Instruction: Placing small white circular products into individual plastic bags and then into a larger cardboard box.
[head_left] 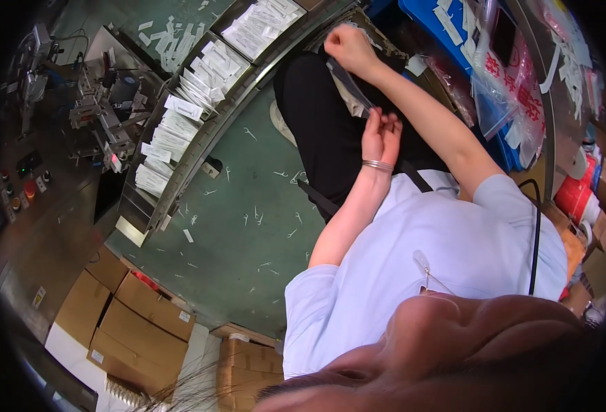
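A dark grey, flat, flexible strip [351, 86] is located at the upper centre of the frame, above the black-trousered legs [310, 117]. Its long axis is set diagonally: one end is pointed to the upper left, toward the right hand [351, 51], the other to the lower right, toward the left hand [382, 137]. The upper end is gripped in the curled fingers of the right hand. The lower end is met by the bent fingertips of the left hand; whether it is pinched there cannot be told.

At the upper left of centre, a long metal trough [136, 209] is divided into compartments, in which slim white packets [193, 103] are stacked in leaning rows. At the upper right, white strips [447, 20] are held in a blue plastic crate [423, 20], partly covered by a clear plastic bag with red printing [523, 96]. At the lower left, brown cardboard boxes [145, 309] are stacked; their contents are hidden. Small white scraps [258, 218] are scattered over the green floor [241, 261].
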Demonstrator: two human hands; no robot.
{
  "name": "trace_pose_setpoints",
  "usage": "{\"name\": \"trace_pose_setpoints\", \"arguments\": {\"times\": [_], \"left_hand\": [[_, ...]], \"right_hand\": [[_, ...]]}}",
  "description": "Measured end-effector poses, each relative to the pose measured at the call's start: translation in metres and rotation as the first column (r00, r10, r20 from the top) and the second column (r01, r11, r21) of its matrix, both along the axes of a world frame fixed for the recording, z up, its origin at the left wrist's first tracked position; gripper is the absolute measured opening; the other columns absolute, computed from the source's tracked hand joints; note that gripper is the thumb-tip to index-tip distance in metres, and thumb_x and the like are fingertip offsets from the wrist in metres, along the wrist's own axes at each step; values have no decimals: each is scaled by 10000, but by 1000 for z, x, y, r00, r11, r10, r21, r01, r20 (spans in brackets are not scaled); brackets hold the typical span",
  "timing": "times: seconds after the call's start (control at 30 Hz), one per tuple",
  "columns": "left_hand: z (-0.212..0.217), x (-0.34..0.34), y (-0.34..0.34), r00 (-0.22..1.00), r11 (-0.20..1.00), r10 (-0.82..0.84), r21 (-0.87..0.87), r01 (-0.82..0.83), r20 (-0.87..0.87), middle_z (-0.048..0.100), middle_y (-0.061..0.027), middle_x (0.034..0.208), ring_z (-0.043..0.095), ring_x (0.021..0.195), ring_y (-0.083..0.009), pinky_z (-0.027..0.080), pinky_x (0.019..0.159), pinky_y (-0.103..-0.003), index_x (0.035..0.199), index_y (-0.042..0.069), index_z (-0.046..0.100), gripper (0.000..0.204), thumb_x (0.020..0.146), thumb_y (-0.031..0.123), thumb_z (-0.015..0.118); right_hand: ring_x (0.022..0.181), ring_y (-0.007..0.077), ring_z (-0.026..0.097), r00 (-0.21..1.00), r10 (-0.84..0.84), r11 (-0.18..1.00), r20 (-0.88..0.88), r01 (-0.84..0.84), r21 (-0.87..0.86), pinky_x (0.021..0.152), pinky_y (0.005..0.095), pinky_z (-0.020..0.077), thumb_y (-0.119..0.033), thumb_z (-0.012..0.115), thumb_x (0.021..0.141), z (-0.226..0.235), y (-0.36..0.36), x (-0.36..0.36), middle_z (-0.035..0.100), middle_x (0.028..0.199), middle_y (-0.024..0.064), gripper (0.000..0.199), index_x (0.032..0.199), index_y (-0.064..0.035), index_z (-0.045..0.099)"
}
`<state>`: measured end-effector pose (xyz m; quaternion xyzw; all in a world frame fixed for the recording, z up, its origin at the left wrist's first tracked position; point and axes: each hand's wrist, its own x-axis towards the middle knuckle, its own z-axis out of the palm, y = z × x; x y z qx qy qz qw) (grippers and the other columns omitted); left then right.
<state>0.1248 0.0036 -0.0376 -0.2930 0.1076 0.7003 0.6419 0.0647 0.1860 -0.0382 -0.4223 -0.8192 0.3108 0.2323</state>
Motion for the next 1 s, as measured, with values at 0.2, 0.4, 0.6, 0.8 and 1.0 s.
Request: {"name": "trace_pose_setpoints", "arguments": {"times": [0.2,0.4,0.6,0.8,1.0], "left_hand": [[5,-6,-3,996,989,-29,-148,17,-80,562,1,727,543,747,-146,426,707,-299,850,99,580,192,893,282,542],[64,-8,0,680,797,-599,-389,461,-422,558,-32,761,544,752,-145,425,702,-310,863,72,573,205,921,252,492],[16,-63,38,-355,877,-478,-410,-251,-804,517,-121,1083,475,1020,-193,365,892,-305,1159,-6,489,439,954,364,372],[13,-38,65,161,927,-374,-362,101,-913,377,-146,1296,392,1160,-231,277,1003,-322,1322,-8,286,487,954,298,377],[52,-20,48,65,909,-213,-174,379,-975,395,-139,1274,405,1144,-235,304,987,-339,1294,-3,308,474,923,253,454]], "right_hand": [[650,170,547,997,71,986,-5,-71,-150,620,290,445,-207,662,740,58,-24,26,558,710,83,231,721,9,581],[756,124,545,985,141,914,-103,-170,-369,690,253,444,-130,608,810,42,-42,132,569,888,77,139,793,-7,546],[969,154,542,974,-30,748,-223,-126,-652,861,268,412,-129,535,874,48,-18,199,508,1215,91,188,1013,-5,558],[1258,223,322,711,-337,818,-617,-104,-566,1018,331,282,-235,481,916,47,-79,169,290,1400,121,501,1341,-42,301],[1357,246,120,889,-56,991,-454,-4,-130,1081,367,149,-323,475,913,58,-103,180,108,1475,113,665,1420,-68,128]]}}
